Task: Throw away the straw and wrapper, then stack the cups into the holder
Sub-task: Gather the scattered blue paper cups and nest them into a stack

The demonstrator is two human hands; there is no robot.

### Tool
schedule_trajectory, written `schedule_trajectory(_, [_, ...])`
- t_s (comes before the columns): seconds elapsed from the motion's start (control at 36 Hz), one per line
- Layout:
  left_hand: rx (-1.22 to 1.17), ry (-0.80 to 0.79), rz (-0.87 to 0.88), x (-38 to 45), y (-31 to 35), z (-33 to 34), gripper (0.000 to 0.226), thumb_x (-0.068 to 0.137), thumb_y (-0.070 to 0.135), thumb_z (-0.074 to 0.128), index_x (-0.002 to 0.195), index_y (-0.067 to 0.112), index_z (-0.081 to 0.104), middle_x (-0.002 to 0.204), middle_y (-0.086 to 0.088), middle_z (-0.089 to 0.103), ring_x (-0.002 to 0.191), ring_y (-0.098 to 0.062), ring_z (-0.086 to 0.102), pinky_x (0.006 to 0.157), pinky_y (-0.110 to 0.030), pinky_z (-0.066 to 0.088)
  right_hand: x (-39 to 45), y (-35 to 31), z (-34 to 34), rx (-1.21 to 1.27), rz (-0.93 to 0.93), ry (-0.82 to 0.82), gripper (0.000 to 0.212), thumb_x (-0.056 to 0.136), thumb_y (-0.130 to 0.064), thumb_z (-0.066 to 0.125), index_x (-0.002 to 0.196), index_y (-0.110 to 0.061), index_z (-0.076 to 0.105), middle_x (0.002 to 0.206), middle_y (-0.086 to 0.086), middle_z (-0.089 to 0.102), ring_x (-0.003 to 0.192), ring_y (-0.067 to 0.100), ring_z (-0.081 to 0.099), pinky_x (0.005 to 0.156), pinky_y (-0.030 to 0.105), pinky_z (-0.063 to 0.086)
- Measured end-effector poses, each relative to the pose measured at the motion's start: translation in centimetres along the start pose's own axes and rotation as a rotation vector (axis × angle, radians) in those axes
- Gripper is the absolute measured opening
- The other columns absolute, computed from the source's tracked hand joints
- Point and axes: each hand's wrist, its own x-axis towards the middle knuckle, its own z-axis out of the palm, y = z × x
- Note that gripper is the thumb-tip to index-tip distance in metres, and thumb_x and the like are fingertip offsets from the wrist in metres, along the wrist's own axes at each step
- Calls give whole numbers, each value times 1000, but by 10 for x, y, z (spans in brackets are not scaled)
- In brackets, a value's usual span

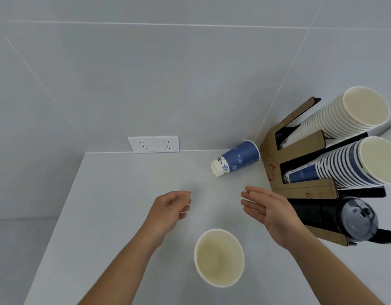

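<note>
A white paper cup stands upright on the white table, close to me between my forearms. A blue paper cup lies on its side near the wall, next to the cardboard cup holder at the right. The holder carries a stack of white cups, a stack of blue cups and a stack of clear lids. My left hand hovers over the table with its fingers curled and nothing visible in it. My right hand is flat with fingers extended, just left of the holder. No straw or wrapper shows.
Two wall sockets sit on the grey tiled wall just above the table's back edge. The table's left edge runs diagonally from the sockets toward me, with the floor beyond it.
</note>
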Motion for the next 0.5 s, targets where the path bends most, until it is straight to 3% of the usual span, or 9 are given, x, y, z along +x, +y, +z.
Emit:
schedule_trajectory(0.11, [11, -15, -35, 37, 7, 11, 13, 87, 25, 67, 81, 26, 79, 91, 1, 77, 84, -10, 74, 75, -24, 59, 36, -2, 11, 51, 71, 36, 13, 95, -11, 61, 105, -13, 67, 110, 10, 72, 102, 27, 69, 78, 32, 55])
schedule_trajectory(0.22, [41, -42, -52, 74, 15, 28, 10, 86, 18, 66, 85, 22, 76, 91, -1, 73, 81, -13, 70, 79, -26, 55, 74, -2, 20, 104, 128, 86, 25, 95, -15, 61, 120, -9, 60, 116, 11, 67, 102, 26, 67, 78, 33, 55])
schedule_trajectory(0.36, [127, -42, -13, 119, 28, 50, 12, 87, 18, 65, 83, 26, 72, 90, 0, 68, 83, -16, 63, 82, -33, 52, 112, -2, 29, 156, 186, 158, 26, 95, -17, 61, 119, -9, 56, 120, 12, 62, 105, 27, 64, 87, 38, 53])
schedule_trajectory(0.42, [152, -47, 1, 140, 32, 59, 10, 88, 20, 65, 93, 23, 73, 99, 1, 69, 88, -15, 62, 86, -32, 51, 127, -2, 33, 151, 195, 187, 25, 95, -19, 61, 118, -10, 56, 121, 11, 60, 110, 28, 61, 88, 38, 53])
schedule_trajectory(0.5, [217, -47, 33, 164, 40, 73, 26, 88, 25, 67, 112, 15, 71, 113, -1, 69, 92, -11, 60, 82, -23, 45, 142, -4, 38, 133, 199, 232, 16, 95, -20, 61, 109, -12, 60, 121, 12, 61, 113, 28, 61, 87, 37, 52])
